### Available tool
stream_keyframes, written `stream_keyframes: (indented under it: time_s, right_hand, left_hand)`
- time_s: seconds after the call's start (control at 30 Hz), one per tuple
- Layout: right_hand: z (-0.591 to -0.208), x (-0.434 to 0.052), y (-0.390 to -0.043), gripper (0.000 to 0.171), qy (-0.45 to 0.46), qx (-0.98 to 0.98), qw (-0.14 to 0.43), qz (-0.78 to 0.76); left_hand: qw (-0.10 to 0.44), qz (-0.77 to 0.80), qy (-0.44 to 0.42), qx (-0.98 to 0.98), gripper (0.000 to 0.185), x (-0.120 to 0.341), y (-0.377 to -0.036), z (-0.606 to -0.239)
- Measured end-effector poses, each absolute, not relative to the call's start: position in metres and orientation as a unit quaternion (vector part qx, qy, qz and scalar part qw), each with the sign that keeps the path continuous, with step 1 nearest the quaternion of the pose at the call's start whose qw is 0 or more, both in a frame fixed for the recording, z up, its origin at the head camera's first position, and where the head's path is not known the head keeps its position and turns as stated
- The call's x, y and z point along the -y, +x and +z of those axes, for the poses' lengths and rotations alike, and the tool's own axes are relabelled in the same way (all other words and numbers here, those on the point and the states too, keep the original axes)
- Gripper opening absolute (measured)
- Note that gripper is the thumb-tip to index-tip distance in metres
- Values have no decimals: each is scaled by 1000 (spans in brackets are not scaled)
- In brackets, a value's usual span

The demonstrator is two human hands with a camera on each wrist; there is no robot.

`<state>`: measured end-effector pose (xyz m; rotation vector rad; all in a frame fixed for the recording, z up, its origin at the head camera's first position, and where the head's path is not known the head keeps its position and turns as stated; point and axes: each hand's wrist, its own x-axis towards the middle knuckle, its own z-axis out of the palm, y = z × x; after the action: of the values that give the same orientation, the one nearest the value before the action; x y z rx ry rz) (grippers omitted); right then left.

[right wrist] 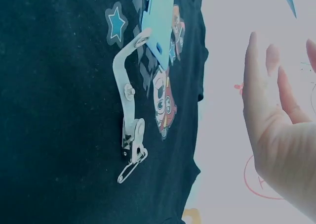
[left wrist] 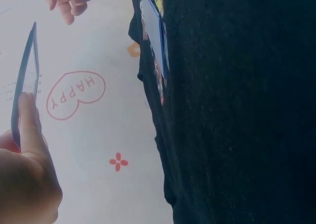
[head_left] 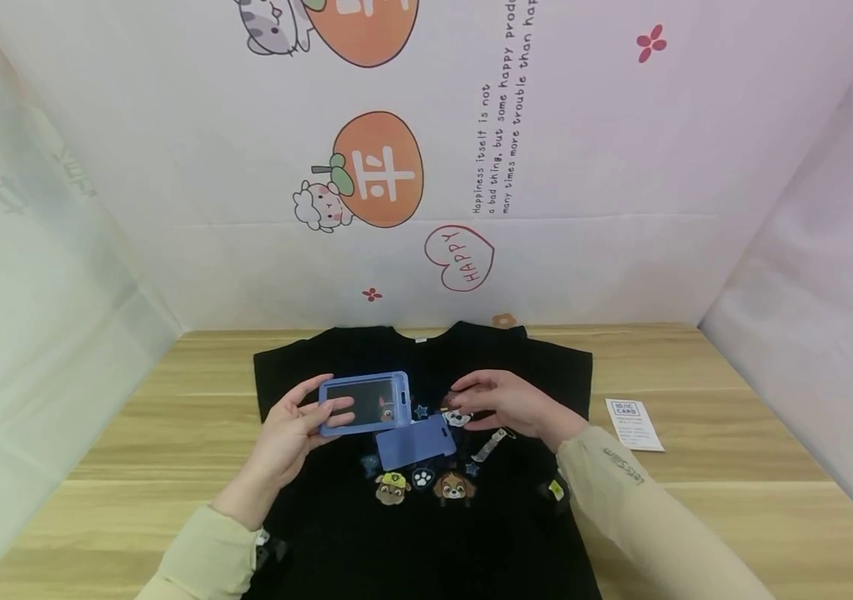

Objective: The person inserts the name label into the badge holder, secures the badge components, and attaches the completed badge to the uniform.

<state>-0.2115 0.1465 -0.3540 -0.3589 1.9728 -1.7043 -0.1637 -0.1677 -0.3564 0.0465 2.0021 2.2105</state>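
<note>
My left hand holds a blue ID card holder frame above the shirt, thumb on its near edge, fingers showing at its clear window. In the left wrist view, the frame stands nearly edge-on in that hand. My right hand hovers over the shirt's print, fingers parted and holding nothing; the right wrist view shows this hand apart from anything. A flat blue holder panel lies on the black T-shirt. Beside it is a strap clip with a metal snap.
Cartoon dog and star prints surround the panel on the shirt. A white paper card marked ID/IC CARD lies on the wooden table at the right. A patterned white cloth hangs behind and along both sides.
</note>
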Motion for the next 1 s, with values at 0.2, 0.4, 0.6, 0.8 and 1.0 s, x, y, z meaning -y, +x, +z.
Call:
stream_keyframes:
  time_s: [0.2, 0.4, 0.6, 0.8, 1.0]
  right_hand:
    - [-350, -161, -204, 43, -130, -721, 246, -635]
    - [-343, -183, -199, 45, -128, -721, 232, -640]
    - [-337, -210, -197, 34, -125, -719, 215, -649]
    - [-334, -239, -198, 19, -115, -719, 215, -651]
    - [-332, -267, -198, 16, -106, -729, 211, -643]
  left_hand:
    - [78, 739, 16, -669, 48, 165, -164, -357]
    - [81, 740, 21, -668, 47, 161, -164, -357]
    - [90, 741, 27, -664, 46, 154, -165, -358]
    - [94, 743, 34, -662, 46, 150, -166, -357]
    - [98, 742, 45, -662, 47, 146, -164, -355]
